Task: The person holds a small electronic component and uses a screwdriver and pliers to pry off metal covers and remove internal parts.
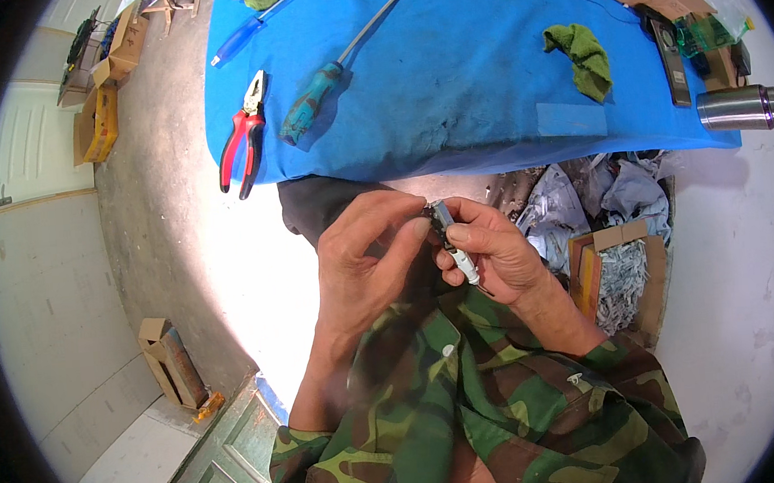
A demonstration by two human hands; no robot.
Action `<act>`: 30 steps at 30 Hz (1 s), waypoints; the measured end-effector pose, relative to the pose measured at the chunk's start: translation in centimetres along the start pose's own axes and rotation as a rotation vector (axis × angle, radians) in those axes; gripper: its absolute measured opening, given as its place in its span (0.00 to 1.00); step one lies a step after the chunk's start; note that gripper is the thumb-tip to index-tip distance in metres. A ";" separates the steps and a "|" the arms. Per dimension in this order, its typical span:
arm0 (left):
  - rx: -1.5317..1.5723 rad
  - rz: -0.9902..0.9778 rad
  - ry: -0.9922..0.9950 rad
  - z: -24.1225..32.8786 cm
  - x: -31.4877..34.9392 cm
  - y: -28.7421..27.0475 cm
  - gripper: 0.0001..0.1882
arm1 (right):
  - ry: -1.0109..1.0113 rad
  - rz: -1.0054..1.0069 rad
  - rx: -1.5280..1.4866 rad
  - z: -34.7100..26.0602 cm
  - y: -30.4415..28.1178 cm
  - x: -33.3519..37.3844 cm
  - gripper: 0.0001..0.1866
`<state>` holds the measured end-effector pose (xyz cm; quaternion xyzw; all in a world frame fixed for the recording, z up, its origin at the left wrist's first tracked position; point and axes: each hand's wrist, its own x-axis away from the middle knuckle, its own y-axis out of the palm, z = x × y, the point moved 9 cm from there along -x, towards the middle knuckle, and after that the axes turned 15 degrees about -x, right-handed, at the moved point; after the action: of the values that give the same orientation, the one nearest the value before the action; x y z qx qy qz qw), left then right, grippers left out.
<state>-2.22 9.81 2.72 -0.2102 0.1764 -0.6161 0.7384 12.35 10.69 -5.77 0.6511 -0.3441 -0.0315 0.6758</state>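
Observation:
A small, narrow part [463, 261], black and grey at its upper end and white lower down, is held over my lap, tilted. My right hand [495, 252] grips it along its length, the thumb pressed on its side and the fingers curled behind. My left hand [374, 247] pinches the dark upper end between thumb and fingertips. What exactly sits between those fingertips is too small to make out. A thin dark piece sticks out below the white end, near my right palm.
On the blue-covered table [446, 58] lie red-black pliers [243, 139], a teal-handled screwdriver [314, 98], a blue-handled screwdriver [238, 40] and a green cloth [582, 59]. A steel flask [740, 109] stands at the right edge. Below are plastic bags [551, 216] and a carton of scraps [625, 283].

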 end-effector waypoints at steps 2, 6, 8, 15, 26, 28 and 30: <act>0.022 -0.026 0.003 0.1 -0.1 0.0 0.11 | 0.015 -0.011 0.017 0.1 -0.1 0.1 0.22; 0.089 -0.058 -0.058 -0.1 0.1 0.0 0.09 | 0.045 -0.005 0.024 0.5 0.2 0.1 0.21; 0.151 -0.059 -0.055 -0.2 0.2 0.1 0.07 | 0.050 -0.028 0.006 0.7 0.0 0.1 0.20; 0.200 -0.053 -0.004 0.3 0.3 0.0 0.05 | 0.003 -0.014 -0.028 -0.8 -1.3 -0.2 0.19; 0.458 0.069 -0.329 -3.4 1.7 -0.2 0.04 | -0.025 -0.044 0.017 -0.7 -0.5 -0.2 0.20; 0.464 0.122 -0.354 -4.4 1.6 -1.0 0.04 | -0.044 -0.050 0.064 -0.9 -0.4 0.0 0.21; 0.464 0.179 -0.336 -5.2 1.4 -2.2 0.02 | -0.059 -0.038 0.108 -1.0 -0.2 0.4 0.21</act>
<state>-6.45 7.61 -0.54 -0.1184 -0.0758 -0.5289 0.8370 13.28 11.34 -5.66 0.6916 -0.3526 -0.0446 0.6287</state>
